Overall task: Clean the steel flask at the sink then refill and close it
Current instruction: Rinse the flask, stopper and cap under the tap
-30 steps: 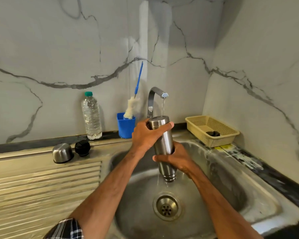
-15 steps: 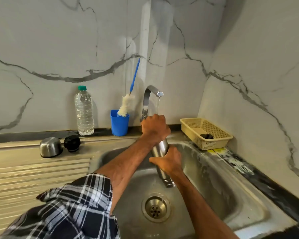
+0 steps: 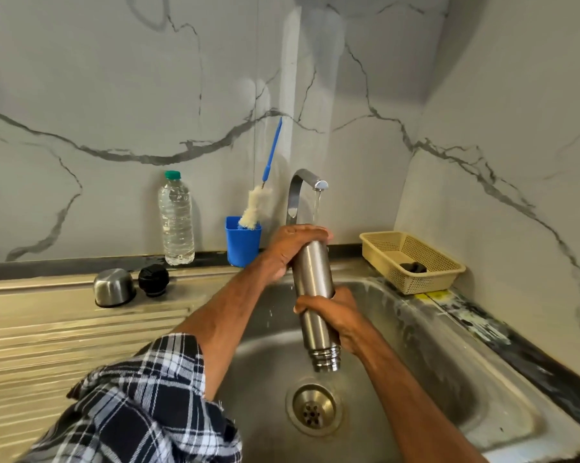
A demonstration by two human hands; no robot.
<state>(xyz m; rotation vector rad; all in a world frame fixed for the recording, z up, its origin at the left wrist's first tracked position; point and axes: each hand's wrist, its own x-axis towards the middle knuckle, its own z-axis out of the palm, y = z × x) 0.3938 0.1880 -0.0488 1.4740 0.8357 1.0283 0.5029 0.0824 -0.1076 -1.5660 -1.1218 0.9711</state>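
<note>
**Flask upended over the drain: rinsing step**

Head view: the steel flask (image 3: 312, 279) hangs mouth-down inside the sink (image 3: 449, 362), its threaded neck aimed at the drain (image 3: 313, 409) at six o'clock. The left hand (image 3: 292, 245) curls its fingers over the base, under the running tap (image 3: 302, 182) at twelve o'clock. The right hand (image 3: 335, 315) wraps its fingers round the middle. This looks like rinsing and draining. Next, the flask needs turning upright to refill, then the black stopper (image 3: 153, 276) and steel cap (image 3: 114, 287), on the desk at nine o'clock.
</note>
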